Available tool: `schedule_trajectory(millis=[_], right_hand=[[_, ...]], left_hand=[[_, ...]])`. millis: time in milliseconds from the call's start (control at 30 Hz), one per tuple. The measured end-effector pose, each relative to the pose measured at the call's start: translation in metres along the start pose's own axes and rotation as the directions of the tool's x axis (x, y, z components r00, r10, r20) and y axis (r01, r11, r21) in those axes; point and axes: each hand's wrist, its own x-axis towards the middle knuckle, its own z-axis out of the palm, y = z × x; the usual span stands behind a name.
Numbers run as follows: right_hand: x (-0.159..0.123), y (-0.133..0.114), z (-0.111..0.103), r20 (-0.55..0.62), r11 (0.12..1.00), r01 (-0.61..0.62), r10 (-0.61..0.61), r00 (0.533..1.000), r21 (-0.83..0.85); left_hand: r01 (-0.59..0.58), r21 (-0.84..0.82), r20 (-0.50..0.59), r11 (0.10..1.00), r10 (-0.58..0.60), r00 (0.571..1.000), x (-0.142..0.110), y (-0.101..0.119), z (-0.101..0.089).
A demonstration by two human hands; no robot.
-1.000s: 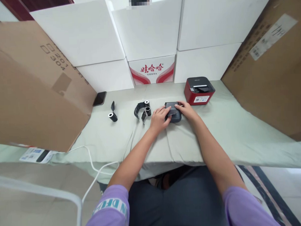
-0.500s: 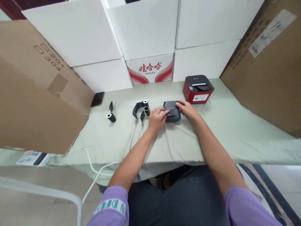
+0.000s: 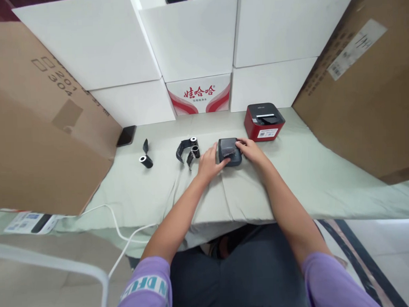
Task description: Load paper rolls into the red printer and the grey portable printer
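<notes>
A small dark grey device like a portable printer (image 3: 236, 158) lies on the cloth-covered table in front of me. My left hand (image 3: 209, 164) grips its left side, thumb on the front part and fingers along the left edge. With bent fingers, my right hand (image 3: 250, 149) holds the upper right corner. Part of the lid looks glossy and clear. Just left of my left hand stand two small black rolls, a front roll (image 3: 195, 151) and a rear roll (image 3: 194, 141), with black strips curling off them.
A red and black printer (image 3: 264, 122) stands behind my right hand. Further left are another black roll (image 3: 146, 162) and a phone (image 3: 126, 136). White boxes (image 3: 198, 95) wall off the back; cardboard panels (image 3: 39, 123) flank both sides. A white cable (image 3: 117, 223) hangs over the front edge.
My left index finger has come off the device's top; the fingers now lie along its left side, with the thumb at the front. My right hand stays at the right corner.
</notes>
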Motion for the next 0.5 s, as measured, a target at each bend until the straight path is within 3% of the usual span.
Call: schedule_trajectory(millis=[133, 300, 400, 500], right_hand=[[-0.008, 0.000, 0.004, -0.045, 0.998, -0.061, 0.061, 0.997, 0.011], [-0.020, 0.003, 0.006, -0.116, 0.989, 0.035, -0.018, 0.993, 0.141], [-0.035, 0.009, -0.011, -0.101, 0.945, 0.056, -0.024, 0.995, 0.322], [-0.052, 0.017, -0.045, -0.129, 0.939, 0.054, -0.010, 0.992, 0.340]], left_hand=[[0.001, -0.069, 0.141, 0.998, 0.009, 0.990, 0.001, -0.002, 0.000], [-0.055, -0.147, 0.041, 0.988, 0.062, 0.997, -0.004, 0.011, -0.001], [-0.110, -0.136, -0.022, 0.985, 0.108, 0.994, -0.006, 0.032, 0.008], [-0.151, -0.142, -0.009, 0.978, 0.151, 0.988, -0.006, 0.060, 0.026]])
